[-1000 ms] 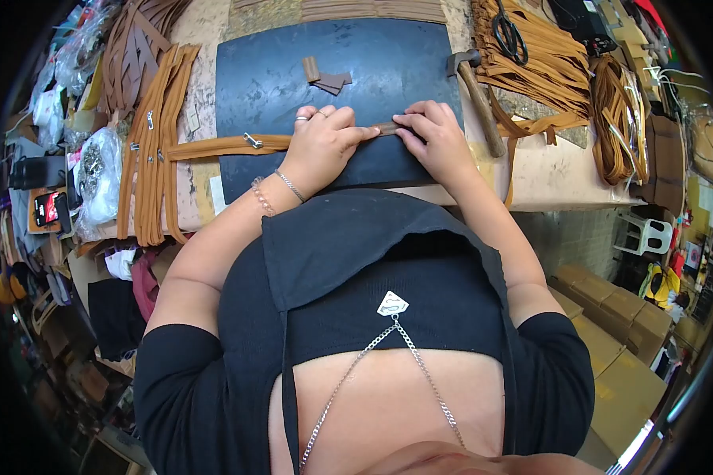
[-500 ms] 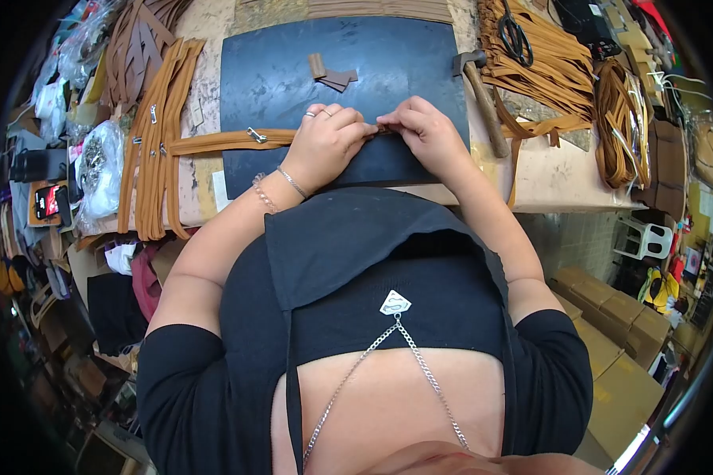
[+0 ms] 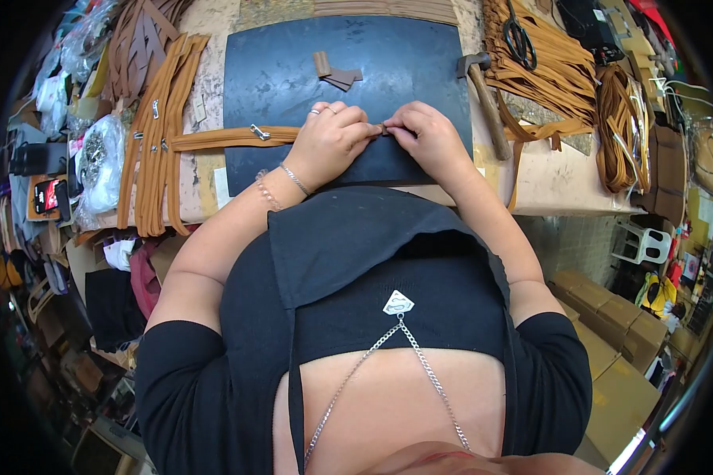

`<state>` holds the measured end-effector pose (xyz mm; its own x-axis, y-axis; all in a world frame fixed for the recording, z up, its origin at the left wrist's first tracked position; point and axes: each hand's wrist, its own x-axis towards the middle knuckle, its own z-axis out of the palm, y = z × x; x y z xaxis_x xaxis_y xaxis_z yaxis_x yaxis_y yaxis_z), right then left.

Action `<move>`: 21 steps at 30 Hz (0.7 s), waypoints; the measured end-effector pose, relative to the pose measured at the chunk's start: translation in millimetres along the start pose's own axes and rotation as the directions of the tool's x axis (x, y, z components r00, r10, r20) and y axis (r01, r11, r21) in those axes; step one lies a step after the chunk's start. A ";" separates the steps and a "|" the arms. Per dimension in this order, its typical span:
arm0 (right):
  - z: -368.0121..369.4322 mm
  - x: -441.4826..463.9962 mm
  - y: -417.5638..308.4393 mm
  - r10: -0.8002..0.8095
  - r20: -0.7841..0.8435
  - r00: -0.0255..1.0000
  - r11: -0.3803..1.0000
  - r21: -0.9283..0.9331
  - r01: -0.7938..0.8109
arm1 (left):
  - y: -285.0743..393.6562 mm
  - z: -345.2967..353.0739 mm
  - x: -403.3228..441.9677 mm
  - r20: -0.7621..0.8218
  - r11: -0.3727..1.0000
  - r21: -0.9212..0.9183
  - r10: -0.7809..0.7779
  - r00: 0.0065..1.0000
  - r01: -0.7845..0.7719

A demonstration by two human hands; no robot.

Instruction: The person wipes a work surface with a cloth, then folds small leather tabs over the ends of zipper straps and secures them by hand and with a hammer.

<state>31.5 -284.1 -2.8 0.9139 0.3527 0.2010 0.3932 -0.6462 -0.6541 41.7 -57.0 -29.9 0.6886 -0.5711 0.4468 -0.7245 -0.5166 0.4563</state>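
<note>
At left, a bundle of tan zip strips [image 3: 146, 158] lies lengthwise, apparently kept within reach. One tan strip [image 3: 222, 138] runs rightward across the dark mat [image 3: 420, 55] and under the left hand [image 3: 331, 144], which seems to steady it; those fingers are bunched, but what they grip is hidden. Mid-mat, brown offcuts [image 3: 342, 78] lie on the far side, clear of the hands. The right hand [image 3: 425, 136] pinches a small brown piece [image 3: 384, 129] between thumb and forefinger, at the left fingertips, presumably for fine control. At right, a hammer [image 3: 489, 115] lies beside that hand, presumably for easy pickup.
</note>
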 end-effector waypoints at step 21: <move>-5.3 -16.5 14.3 -0.023 -0.178 0.984 0.970 -0.244 -0.022 | 12.9 8.3 18.0 -0.003 0.992 0.124 -0.015 1.000 0.015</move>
<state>22.6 -302.7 -11.6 0.9081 0.2409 0.3425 0.3858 -0.7992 -0.4608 44.5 -79.2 -22.3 0.6996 -0.5613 0.4421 -0.7119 -0.6005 0.3642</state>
